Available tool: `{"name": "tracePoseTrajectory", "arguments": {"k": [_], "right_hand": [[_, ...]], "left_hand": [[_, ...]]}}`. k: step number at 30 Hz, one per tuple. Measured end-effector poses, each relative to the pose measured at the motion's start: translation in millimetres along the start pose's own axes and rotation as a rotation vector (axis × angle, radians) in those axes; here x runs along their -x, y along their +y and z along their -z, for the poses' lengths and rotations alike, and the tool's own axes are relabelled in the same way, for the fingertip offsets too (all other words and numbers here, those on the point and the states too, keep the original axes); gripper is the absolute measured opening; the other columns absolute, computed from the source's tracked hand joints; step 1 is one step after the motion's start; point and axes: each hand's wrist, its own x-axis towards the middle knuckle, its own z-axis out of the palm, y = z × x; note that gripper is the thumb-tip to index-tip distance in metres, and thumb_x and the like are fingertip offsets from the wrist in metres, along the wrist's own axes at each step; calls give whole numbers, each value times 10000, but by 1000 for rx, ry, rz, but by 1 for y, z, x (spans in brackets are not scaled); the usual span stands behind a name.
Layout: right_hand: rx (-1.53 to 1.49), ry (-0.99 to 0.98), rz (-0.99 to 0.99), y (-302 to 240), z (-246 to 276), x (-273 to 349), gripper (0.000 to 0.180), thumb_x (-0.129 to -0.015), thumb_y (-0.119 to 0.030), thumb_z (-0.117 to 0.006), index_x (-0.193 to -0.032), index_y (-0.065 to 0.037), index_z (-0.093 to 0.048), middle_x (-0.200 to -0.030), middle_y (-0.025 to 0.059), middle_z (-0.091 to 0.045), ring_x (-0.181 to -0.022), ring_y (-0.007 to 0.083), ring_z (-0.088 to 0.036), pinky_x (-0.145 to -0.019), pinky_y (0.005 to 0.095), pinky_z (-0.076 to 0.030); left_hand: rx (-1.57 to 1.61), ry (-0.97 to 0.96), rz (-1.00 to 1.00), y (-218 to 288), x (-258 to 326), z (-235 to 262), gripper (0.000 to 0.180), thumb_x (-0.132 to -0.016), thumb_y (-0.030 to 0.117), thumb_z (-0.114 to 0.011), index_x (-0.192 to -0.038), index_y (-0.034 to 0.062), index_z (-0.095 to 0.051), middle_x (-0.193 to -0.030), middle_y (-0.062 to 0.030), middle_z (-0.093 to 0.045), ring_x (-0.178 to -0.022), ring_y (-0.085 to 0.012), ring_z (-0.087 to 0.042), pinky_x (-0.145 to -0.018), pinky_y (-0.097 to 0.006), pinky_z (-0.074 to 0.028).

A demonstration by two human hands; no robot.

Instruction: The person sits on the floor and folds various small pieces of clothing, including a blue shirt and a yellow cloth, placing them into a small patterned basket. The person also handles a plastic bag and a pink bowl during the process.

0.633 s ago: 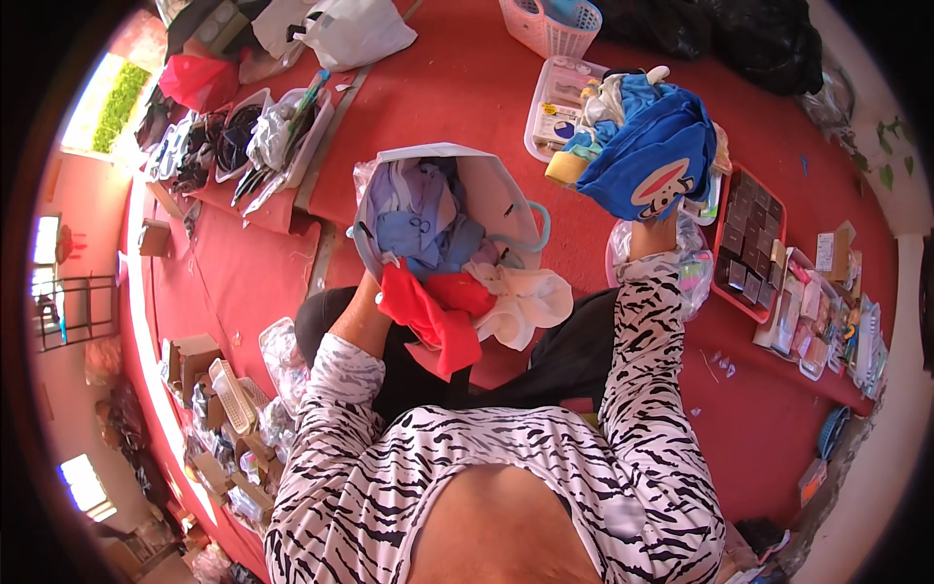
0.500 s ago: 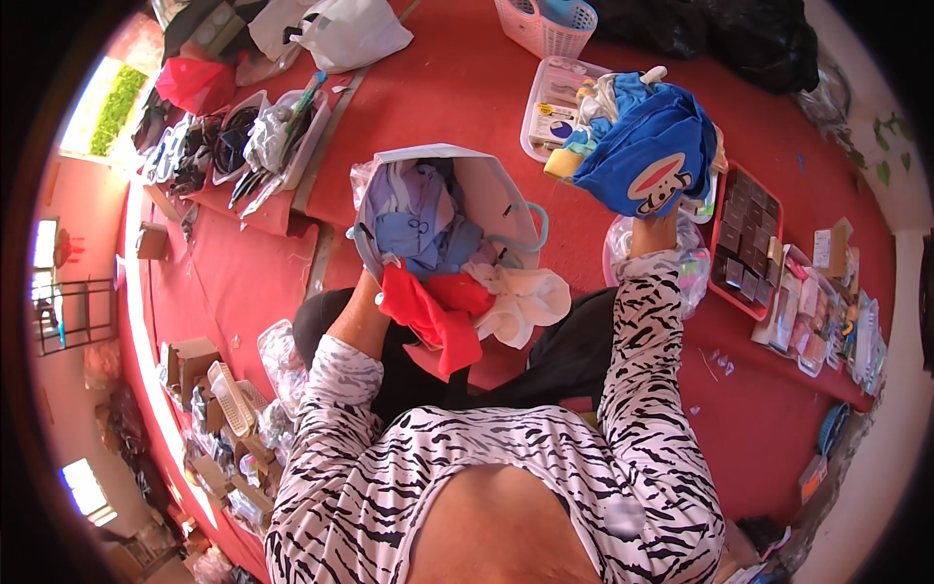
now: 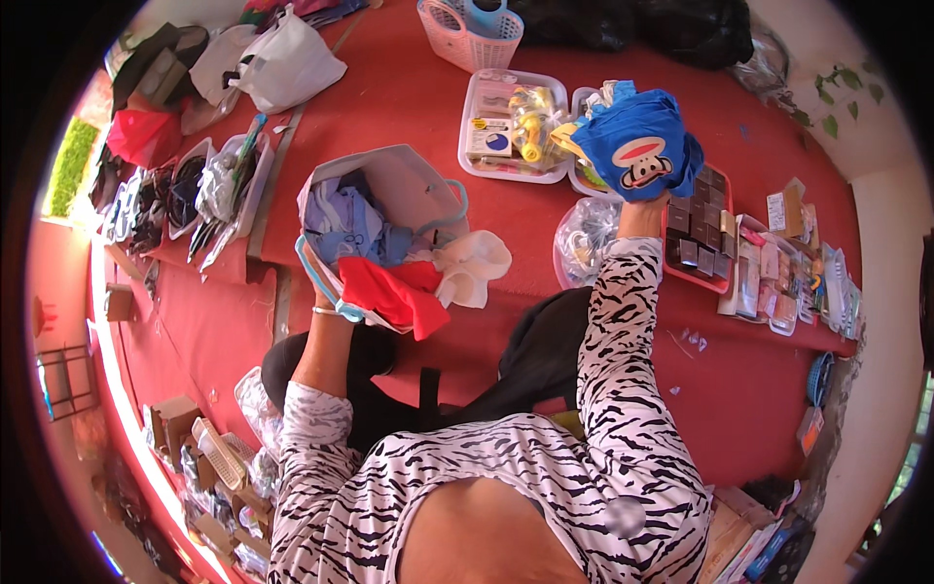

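Note:
My left hand (image 3: 319,290) grips the near left side of a pale carrier bag (image 3: 399,180) with light blue handles. The bag lies tilted with its mouth facing me. Blue-purple cloth (image 3: 345,219) fills it, while a red cloth (image 3: 394,292) and a white cloth (image 3: 474,268) hang over its near edge. Out to the right, my right hand (image 3: 642,209) is closed on a bundled blue cloth (image 3: 647,127) with a cartoon face on it. Its fingers are mostly covered by the bundle. Pale and yellow cloth (image 3: 574,136) shows at the bundle's left.
Beyond the hands stands a white tray (image 3: 467,161) with yellow items. A red tray of dark boxes (image 3: 699,229) sits right of my right hand. A pink basket (image 3: 467,44) is farther off, plastic bags (image 3: 292,63) far left, cardboard boxes (image 3: 175,423) near left.
My right hand has carried the blue cloth rightward, uncovering yellow items in the white tray. The whole view has shifted, so the bag and surroundings appear farther left.

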Motion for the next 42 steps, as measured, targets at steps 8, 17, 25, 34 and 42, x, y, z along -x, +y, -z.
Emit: {"name": "tracePoseTrajectory", "arguments": {"k": [8,17,25,34,42], "right_hand": [[-308,80,-206,22,9,-1,272,-738,-53,-586,-998,28,-582,-950,193,-605,-877,393,-574,-772,425,-453],[-933,483,-523,72,42,10,243,-719,-90,-612,-928,34,-609,-878,203,-629,-806,399,-601,-727,423,-466],[-138,250,-498,100,-24,20,348,-683,-174,-686,-943,40,-602,-893,238,-636,-840,403,-618,-738,435,-476],[-390,-278,-408,92,-25,-7,607,-675,-204,-715,-1215,-28,-500,-997,175,-642,-897,298,-629,-815,382,-469],[-669,-473,-343,56,10,-15,771,-590,-109,-706,-1303,-2,-434,-1270,174,-490,-1193,253,-444,-989,313,-335]], "left_hand": [[-9,-6,11,0,-2,4,555,-888,437,-498,-1260,28,-450,-1157,-134,-579,-998,-271,-590,-898,-400,-470],[-19,-16,33,-5,-5,5,562,-886,441,-498,-1264,28,-447,-1165,-135,-575,-1005,-274,-587,-903,-402,-467],[-2,-24,38,-12,-10,4,567,-885,444,-499,-1267,28,-445,-1172,-137,-571,-1012,-277,-584,-906,-405,-464],[75,-81,71,-13,-9,-15,573,-884,448,-500,-1270,28,-443,-1180,-139,-567,-1019,-281,-580,-910,-408,-461],[119,-113,92,-8,3,-19,579,-882,451,-500,-1273,28,-441,-1186,-141,-563,-1026,-284,-577,-914,-410,-458]]}}
